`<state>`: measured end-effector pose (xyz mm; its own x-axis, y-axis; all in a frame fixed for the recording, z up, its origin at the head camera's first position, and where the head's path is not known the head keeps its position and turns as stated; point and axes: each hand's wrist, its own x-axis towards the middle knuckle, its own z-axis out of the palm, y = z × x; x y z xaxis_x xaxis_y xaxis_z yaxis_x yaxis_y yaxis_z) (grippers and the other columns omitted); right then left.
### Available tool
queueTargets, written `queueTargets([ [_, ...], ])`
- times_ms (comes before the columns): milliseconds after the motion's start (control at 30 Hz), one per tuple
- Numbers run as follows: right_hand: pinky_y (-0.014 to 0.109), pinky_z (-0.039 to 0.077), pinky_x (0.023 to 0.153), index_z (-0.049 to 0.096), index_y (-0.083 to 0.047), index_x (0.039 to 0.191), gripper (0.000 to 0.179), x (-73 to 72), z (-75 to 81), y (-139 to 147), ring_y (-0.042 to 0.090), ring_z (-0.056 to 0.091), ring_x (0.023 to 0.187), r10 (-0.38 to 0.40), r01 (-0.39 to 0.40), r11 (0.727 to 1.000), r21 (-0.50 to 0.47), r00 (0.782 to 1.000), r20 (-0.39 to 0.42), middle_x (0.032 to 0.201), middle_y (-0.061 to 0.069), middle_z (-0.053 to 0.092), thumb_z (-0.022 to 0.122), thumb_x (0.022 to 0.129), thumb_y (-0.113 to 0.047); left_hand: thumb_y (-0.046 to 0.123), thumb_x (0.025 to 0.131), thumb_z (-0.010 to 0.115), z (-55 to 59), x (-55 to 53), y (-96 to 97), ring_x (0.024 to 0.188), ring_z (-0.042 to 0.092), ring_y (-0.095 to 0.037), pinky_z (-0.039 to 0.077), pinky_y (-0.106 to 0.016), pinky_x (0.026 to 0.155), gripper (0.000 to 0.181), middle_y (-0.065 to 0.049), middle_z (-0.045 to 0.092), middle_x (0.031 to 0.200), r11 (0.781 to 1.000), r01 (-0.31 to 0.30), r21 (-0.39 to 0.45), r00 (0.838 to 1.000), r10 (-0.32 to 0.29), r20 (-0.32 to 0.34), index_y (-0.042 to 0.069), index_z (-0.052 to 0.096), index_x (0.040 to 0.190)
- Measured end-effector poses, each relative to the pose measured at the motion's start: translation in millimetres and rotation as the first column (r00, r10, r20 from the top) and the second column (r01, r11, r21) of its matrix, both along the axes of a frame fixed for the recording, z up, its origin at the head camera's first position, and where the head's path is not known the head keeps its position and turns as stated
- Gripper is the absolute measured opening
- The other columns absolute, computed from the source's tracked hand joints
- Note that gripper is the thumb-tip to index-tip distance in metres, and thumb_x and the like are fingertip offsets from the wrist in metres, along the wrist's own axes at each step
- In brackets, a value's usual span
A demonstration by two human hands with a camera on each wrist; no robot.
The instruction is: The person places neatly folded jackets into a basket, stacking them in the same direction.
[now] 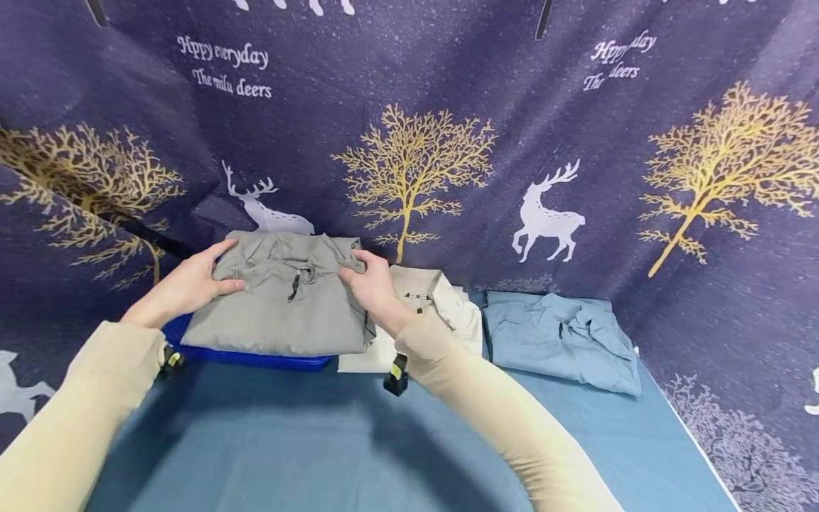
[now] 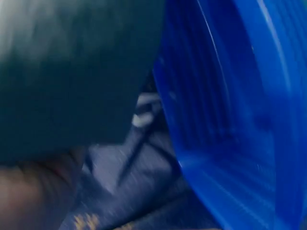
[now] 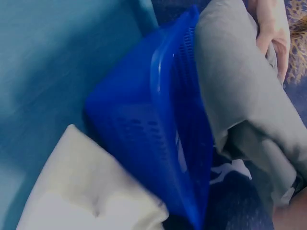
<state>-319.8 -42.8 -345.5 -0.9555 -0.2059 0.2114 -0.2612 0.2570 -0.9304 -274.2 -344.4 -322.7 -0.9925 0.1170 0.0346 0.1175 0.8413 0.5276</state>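
Observation:
Both hands hold a folded grey jacket [image 1: 288, 313] by its two sides, above a blue plastic basket [image 1: 269, 361]. The left hand [image 1: 195, 284] grips the jacket's left edge, thumb on top; the right hand [image 1: 376, 288] grips its upper right edge. A dark zip pull shows near the collar. In the right wrist view the jacket [image 3: 240, 67] is apart from the basket's rim [image 3: 158, 76], and the left hand [image 3: 274, 28] shows at its far edge. The left wrist view is blurred, with the jacket's shaded underside [image 2: 72, 96] beside the basket [image 2: 283, 72].
A folded cream garment [image 1: 461, 313] lies right of the basket, close against it. Farther right lies a folded blue-green jacket [image 1: 563, 341]. All rest on a blue-green table cover [image 1: 288, 441]. A dark curtain [image 1: 448, 64] with deer and trees hangs behind.

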Motion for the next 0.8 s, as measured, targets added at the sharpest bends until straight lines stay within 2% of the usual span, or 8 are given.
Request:
queueTargets([
  [133,0.028,0.045,0.096,0.065,-0.013,0.130,0.040,-4.0,0.3,-28.0,0.020,0.057,0.119,-0.092,0.093,0.993,0.068,0.995,-0.029,0.130,0.003,0.062,0.070,0.090,-0.015,0.037,0.094,0.067,-0.4,-14.0,-22.1,0.135,0.021,-0.056,0.023,-0.068,0.103,0.092,-0.036,0.017,0.152,0.999,0.020,-0.043,1.000,-0.019,0.025,0.004,0.010,0.157],
  [333,0.027,0.047,0.093,0.067,-0.018,0.127,0.037,-10.4,-12.4,-62.6,0.023,0.059,0.114,-0.151,0.167,0.963,0.213,0.984,-0.090,0.123,0.001,0.066,0.069,0.090,-0.018,0.023,0.094,0.068,-11.0,-26.4,-47.7,0.135,0.018,-0.058,0.020,-0.069,0.103,0.083,-0.039,0.017,0.150,0.997,0.032,-0.065,0.999,-0.030,0.028,-0.002,0.017,0.154],
  [533,0.030,0.047,0.095,0.064,-0.016,0.132,0.043,-10.8,-31.2,-79.9,0.024,0.057,0.120,-0.165,0.156,0.959,0.235,0.986,0.021,0.128,0.005,0.063,0.063,0.090,-0.008,0.011,0.089,0.069,-36.2,-38.0,-52.0,0.124,0.035,-0.060,0.028,-0.067,0.100,0.068,-0.043,0.036,0.138,0.982,0.057,-0.180,0.996,-0.068,-0.058,-0.007,0.035,0.145],
  [600,0.031,0.048,0.094,0.063,-0.016,0.133,0.046,-10.9,-38.5,-81.7,0.024,0.056,0.120,-0.162,0.140,0.954,0.264,0.985,0.063,0.129,0.006,0.063,0.060,0.088,-0.004,0.009,0.088,0.070,-46.0,-42.2,-49.0,0.120,0.039,-0.060,0.032,-0.067,0.098,0.064,-0.043,0.041,0.133,0.974,0.068,-0.215,0.994,-0.084,-0.066,-0.008,0.039,0.141],
  [667,0.029,0.049,0.090,0.064,-0.015,0.132,0.046,-12.0,-45.7,-82.2,0.024,0.057,0.119,-0.154,0.122,0.937,0.328,0.985,0.073,0.127,0.006,0.063,0.059,0.087,-0.002,0.008,0.086,0.070,-54.4,-46.9,-45.4,0.119,0.041,-0.060,0.034,-0.067,0.097,0.062,-0.043,0.043,0.131,0.966,0.084,-0.245,0.994,-0.100,-0.052,-0.011,0.041,0.138],
  [733,0.026,0.050,0.080,0.070,-0.011,0.116,0.033,-14.0,-52.4,-83.3,0.023,0.061,0.108,-0.139,0.107,0.908,0.405,0.989,0.052,0.114,0.006,0.067,0.060,0.086,-0.002,0.007,0.086,0.071,-60.4,-50.4,-42.5,0.118,0.042,-0.060,0.035,-0.066,0.096,0.061,-0.043,0.044,0.129,0.958,0.096,-0.268,0.993,-0.109,-0.034,-0.013,0.043,0.136],
  [800,0.025,0.046,0.069,0.067,-0.009,0.094,0.011,-15.3,-57.3,-85.2,0.021,0.061,0.095,-0.111,0.079,0.875,0.477,0.993,0.039,0.098,0.006,0.066,0.061,0.087,-0.003,0.005,0.085,0.072,-63.0,-51.8,-40.4,0.118,0.041,-0.061,0.037,-0.066,0.095,0.061,-0.044,0.044,0.129,0.953,0.099,-0.287,0.995,-0.103,0.003,-0.015,0.043,0.135],
])
